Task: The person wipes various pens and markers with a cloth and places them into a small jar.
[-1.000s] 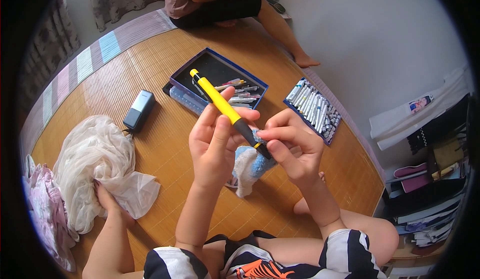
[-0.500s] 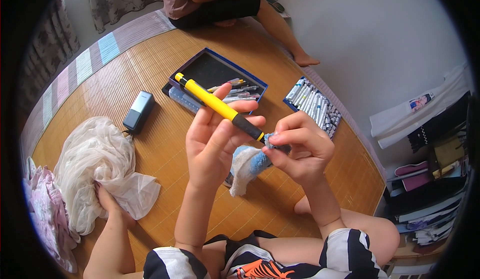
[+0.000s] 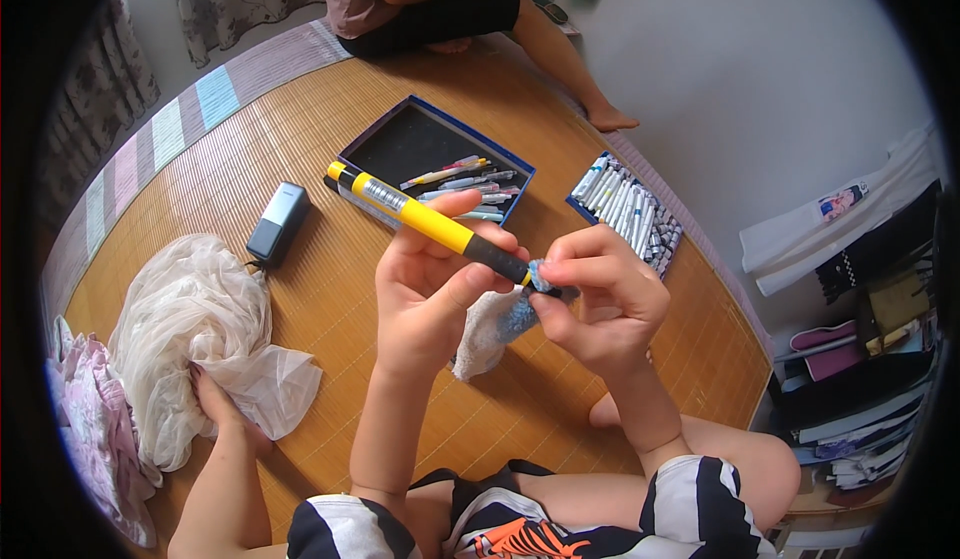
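Yellow pen (image 3: 440, 225) (black-gripped) is in the left hand (image 3: 425, 307), right hand (image 3: 608, 299) pinching cloth (image 3: 490, 331).

Premises are presenting as a home: patterned curtains (image 3: 240, 4) are hanging, a slatted mat (image 3: 325, 304) is lying spread, clothes (image 3: 850, 399) are sitting stacked.

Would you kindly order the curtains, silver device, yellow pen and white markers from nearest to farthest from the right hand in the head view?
1. Yellow pen: tip at the right hand.
2. White markers: just beyond, boxed.
3. Silver device: well left.
4. Curtains: upper left.
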`<state>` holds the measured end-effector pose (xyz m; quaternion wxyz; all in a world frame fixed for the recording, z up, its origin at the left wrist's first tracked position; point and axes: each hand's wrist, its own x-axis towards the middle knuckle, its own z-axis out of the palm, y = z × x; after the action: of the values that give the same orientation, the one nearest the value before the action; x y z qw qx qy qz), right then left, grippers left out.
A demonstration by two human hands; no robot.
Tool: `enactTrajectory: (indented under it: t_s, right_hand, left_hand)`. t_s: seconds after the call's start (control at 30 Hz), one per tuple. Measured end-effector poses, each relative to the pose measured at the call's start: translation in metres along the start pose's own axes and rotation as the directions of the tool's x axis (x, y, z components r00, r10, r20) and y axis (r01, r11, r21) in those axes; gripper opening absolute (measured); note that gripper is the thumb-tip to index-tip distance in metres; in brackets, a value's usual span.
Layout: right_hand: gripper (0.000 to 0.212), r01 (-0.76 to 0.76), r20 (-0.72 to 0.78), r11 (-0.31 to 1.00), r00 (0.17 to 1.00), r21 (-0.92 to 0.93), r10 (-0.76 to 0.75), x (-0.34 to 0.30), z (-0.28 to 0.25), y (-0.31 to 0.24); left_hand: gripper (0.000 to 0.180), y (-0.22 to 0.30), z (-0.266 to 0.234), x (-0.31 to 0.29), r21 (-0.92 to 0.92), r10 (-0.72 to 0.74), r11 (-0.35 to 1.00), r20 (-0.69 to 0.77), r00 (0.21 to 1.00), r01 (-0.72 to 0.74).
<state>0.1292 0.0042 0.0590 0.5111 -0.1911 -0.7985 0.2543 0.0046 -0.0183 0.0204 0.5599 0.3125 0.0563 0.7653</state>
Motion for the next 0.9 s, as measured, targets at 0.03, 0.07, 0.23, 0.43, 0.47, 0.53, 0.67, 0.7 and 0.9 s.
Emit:
enactTrajectory:
  t_s: [0.03, 0.07, 0.23, 0.43, 0.47, 0.53, 0.67, 0.7, 0.9]
  right_hand:
    - [0.021, 0.008, -0.001, 1.0, 1.0, 0.028, -0.008, -0.001, -0.001, 0.001]
    - [0.021, 0.016, -0.002, 0.998, 1.0, 0.056, -0.016, -0.001, -0.002, 0.002]
    - [0.02, -0.203, 0.006, 0.939, 0.978, 0.276, 0.209, -0.001, 0.002, -0.002]
    - [0.02, -0.308, 0.075, 0.849, 0.949, 0.43, 0.306, -0.003, 0.0, 0.005]
    - [0.019, -0.289, 0.08, 0.856, 0.956, 0.429, 0.282, -0.003, -0.001, 0.006]
    - [0.019, -0.27, 0.084, 0.864, 0.962, 0.425, 0.26, -0.004, -0.002, 0.008]
    - [0.017, -0.343, 0.077, 0.822, 0.935, 0.455, 0.348, -0.002, 0.003, 0.003]
    - [0.016, -0.411, 0.084, 0.774, 0.901, 0.481, 0.426, -0.001, 0.005, 0.001]
    - [0.016, -0.43, 0.123, 0.745, 0.894, 0.51, 0.431, -0.002, 0.003, 0.0]
  left_hand:
    - [0.042, -0.001, 0.0, 0.0, -0.047, -0.02, 0.999, 0.011, 1.0, 0.021]
    - [0.042, -0.002, -0.001, 0.001, -0.049, -0.021, 0.999, 0.012, 1.0, 0.021]
    - [0.034, -0.006, -0.003, 0.001, -0.082, -0.004, 0.997, 0.008, 1.0, 0.005]
    - [0.03, -0.009, -0.005, 0.001, -0.065, 0.004, 0.998, 0.006, 1.0, -0.003]
    - [0.03, -0.009, -0.006, 0.001, -0.063, 0.003, 0.998, 0.006, 1.0, -0.003]
    - [0.03, -0.01, -0.008, 0.002, -0.063, 0.003, 0.998, 0.024, 1.0, -0.002]
    - [0.03, -0.011, -0.009, 0.002, -0.095, -0.008, 0.995, 0.024, 1.0, 0.01]
    - [0.029, -0.012, -0.009, 0.002, -0.111, 0.014, 0.994, 0.027, 1.0, -0.011]
    - [0.028, -0.019, -0.013, 0.002, -0.107, 0.091, 0.991, 0.065, 0.994, -0.084]
